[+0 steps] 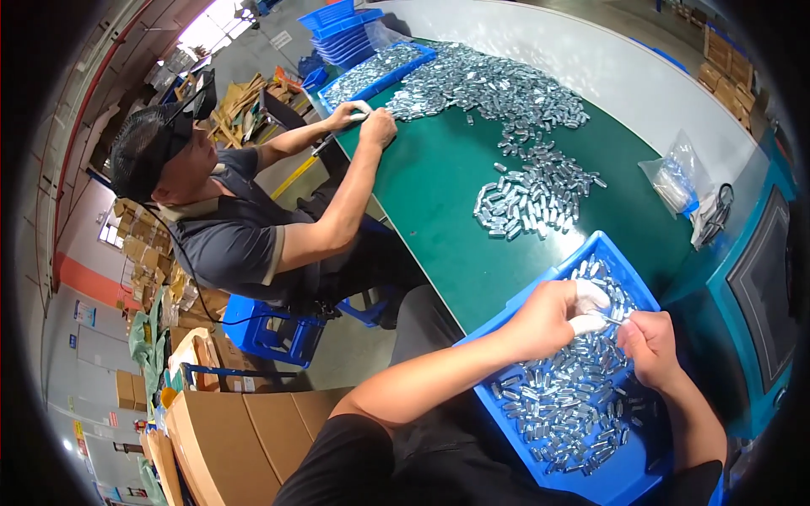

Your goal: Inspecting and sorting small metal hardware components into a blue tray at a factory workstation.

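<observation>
My left hand (553, 319), with white covers on its thumb and finger, is pinched around one end of a small shiny metal part (611, 320). The closed fingertips of my right hand (651, 344) meet the part's other end; fingers hide much of it. Both hands are over a blue plastic tray (620, 476) that leans across my lap at the table's edge. Many loose silvery metal parts (565, 409), short and elongated, lie inside it. Beyond the tray, a pile of similar parts (536, 194) rests on the green tabletop (439, 202).
To the left a co-worker (228, 202) handles something at the table edge, beside a large heap of parts (489, 84) and another filled blue tray (380, 72). At right are a plastic bag (677, 179), scissors (717, 211) and a teal machine (734, 312). Cardboard boxes (245, 430) stand lower left.
</observation>
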